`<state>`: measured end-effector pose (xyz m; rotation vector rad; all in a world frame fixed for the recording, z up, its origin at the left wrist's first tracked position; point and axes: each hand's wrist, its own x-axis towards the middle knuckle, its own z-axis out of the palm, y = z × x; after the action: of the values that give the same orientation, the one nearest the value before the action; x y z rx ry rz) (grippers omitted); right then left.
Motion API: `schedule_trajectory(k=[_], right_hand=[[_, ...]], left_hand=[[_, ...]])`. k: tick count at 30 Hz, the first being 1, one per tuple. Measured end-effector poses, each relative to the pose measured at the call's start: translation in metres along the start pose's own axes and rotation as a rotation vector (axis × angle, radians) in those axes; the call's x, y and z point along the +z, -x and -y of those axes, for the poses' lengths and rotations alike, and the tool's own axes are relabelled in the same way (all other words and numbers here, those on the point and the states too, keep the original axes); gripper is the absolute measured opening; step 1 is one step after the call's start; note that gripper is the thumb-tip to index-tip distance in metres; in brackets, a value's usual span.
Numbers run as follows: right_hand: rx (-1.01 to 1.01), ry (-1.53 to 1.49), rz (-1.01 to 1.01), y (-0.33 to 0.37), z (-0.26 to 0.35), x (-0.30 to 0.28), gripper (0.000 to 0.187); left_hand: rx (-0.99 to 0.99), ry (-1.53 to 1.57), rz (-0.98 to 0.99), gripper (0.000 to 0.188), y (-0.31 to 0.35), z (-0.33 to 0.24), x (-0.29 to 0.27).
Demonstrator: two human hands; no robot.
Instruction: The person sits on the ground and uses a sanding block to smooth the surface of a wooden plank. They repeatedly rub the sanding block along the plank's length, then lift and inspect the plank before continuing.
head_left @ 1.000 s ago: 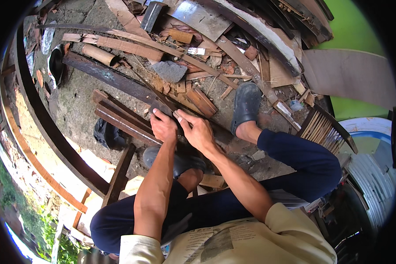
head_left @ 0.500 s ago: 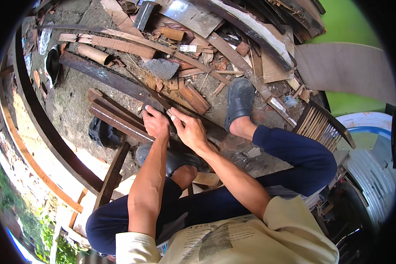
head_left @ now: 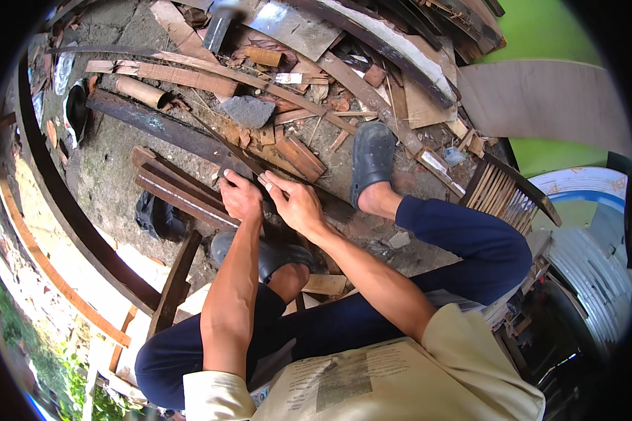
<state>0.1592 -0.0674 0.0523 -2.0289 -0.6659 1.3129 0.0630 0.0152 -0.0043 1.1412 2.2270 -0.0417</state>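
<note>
My left hand [head_left: 243,198] is closed, thumb uppermost, on a dark flat piece [head_left: 230,164] whose edge shows past the knuckles. Close beside it, my right hand [head_left: 298,208] has its fingers fairly straight and pressed together at the end of a thin dark strip [head_left: 221,139]. That strip slants from the far left to between the hands; its near end is hidden by my fingers. Beneath both hands a long, thick dark beam [head_left: 158,125] lies on the ground. Shorter brown timber pieces [head_left: 182,188] rest to the left of my left hand.
My feet wear dark clogs [head_left: 373,156], one on each side of the beam. Ahead lie a grey stone [head_left: 248,111], a hammer [head_left: 220,27], a bamboo tube [head_left: 142,92] and wood scraps. A slatted wooden piece [head_left: 502,193] stands at right, a black bag [head_left: 158,215] at left.
The whole view has shifted slightly, so things sit a little further left and up. Both hands keep nearly the same place and grip over the beam.
</note>
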Motion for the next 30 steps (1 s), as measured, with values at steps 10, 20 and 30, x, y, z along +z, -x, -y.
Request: schedule_trajectory(k=[10, 20, 30], right_hand=[[0.099, -0.029, 0.052, 0.118, -0.001, -0.067, 0.038], [0.108, -0.028, 0.027, 0.092, 0.013, -0.045, 0.037], [0.018, -0.013, 0.017, -0.011, 0.001, 0.008, 0.039]], left_hand=[[-0.015, 0.024, -0.094, 0.069, 0.000, 0.007, 0.002], [0.010, 0.025, -0.186, 0.064, -0.004, 0.013, 0.012], [0.011, 0.016, -0.087, 0.062, -0.001, 0.003, 0.005]])
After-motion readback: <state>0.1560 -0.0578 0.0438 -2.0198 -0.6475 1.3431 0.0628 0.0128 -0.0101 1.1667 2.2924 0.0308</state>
